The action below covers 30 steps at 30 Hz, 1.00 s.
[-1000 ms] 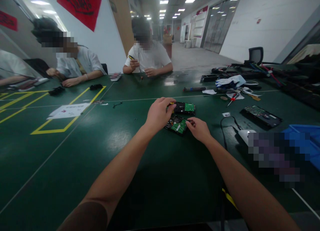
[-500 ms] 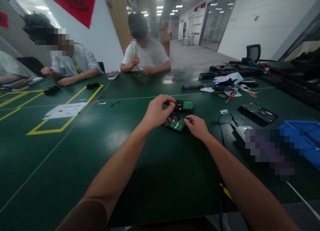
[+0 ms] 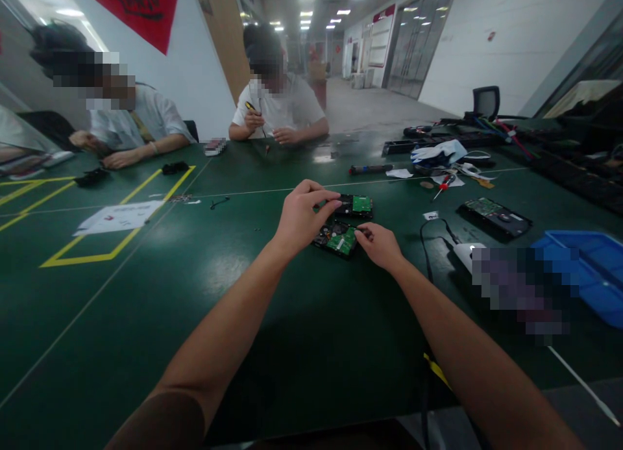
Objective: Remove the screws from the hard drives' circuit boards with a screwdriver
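A hard drive (image 3: 342,239), its green circuit board facing up, lies on the green table in front of me. My left hand (image 3: 304,213) is above its far left part, thumb and fingers closed in a pinch; whatever is between them is too small and hidden to name. At the drive's right edge, my right hand (image 3: 380,245) has thumb and fingers closed on the corner. Just behind lies a second hard drive (image 3: 361,204), partly covered by my left fingertips.
A third hard drive (image 3: 495,217) lies to the right, near a blue tray (image 3: 584,268) and a white device with a cable. Further back are a red screwdriver (image 3: 442,187), a glove (image 3: 439,152) and a dark cylindrical tool (image 3: 370,169). Co-workers sit across the table.
The view has shifted slightly to the right. A bit of yellow at my left fingertips no longer shows. Both hands stay at the same drive. The co-worker opposite has shifted a yellow-handled tool.
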Available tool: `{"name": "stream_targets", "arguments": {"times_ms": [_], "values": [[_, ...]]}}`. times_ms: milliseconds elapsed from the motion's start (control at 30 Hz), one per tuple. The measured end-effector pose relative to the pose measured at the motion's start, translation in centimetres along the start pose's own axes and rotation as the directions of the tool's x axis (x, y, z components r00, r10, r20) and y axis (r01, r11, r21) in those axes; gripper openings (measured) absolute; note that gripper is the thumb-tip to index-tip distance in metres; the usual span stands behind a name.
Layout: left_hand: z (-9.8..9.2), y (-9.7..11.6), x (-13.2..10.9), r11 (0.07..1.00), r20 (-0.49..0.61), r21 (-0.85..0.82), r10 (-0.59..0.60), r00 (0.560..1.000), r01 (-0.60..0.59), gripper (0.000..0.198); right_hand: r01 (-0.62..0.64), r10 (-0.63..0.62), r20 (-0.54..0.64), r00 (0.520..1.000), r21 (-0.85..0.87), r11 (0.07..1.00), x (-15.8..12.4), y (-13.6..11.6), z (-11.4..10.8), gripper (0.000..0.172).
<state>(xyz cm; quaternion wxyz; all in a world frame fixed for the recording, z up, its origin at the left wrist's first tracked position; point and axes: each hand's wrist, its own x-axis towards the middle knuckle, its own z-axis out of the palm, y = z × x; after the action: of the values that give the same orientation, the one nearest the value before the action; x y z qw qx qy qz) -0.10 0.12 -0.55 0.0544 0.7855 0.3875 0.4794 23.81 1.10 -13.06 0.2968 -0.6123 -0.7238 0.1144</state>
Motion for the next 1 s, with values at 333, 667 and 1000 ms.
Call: {"name": "stream_targets", "arguments": {"times_ms": [333,667,1000], "values": [[-0.37,0.34,0.03,1.0,0.018,-0.016,-0.013,1.0,0.014,0.012,-0.008,0.008,-0.001,1.0,0.007,1.0,-0.11,-0.26,-0.24,0.029],[-0.5,0.27,0.13,0.998,0.045,-0.015,-0.055,0.997,0.055,0.017,-0.02,0.02,0.003,1.0,0.032,0.999,-0.14,-0.2,-0.24,0.028],[-0.65,0.3,0.25,1.0,0.077,0.028,-0.002,0.997,0.0,0.015,-0.01,0.01,0.011,1.0,0.009,1.0,-0.11,-0.48,-0.48,0.028]]}}
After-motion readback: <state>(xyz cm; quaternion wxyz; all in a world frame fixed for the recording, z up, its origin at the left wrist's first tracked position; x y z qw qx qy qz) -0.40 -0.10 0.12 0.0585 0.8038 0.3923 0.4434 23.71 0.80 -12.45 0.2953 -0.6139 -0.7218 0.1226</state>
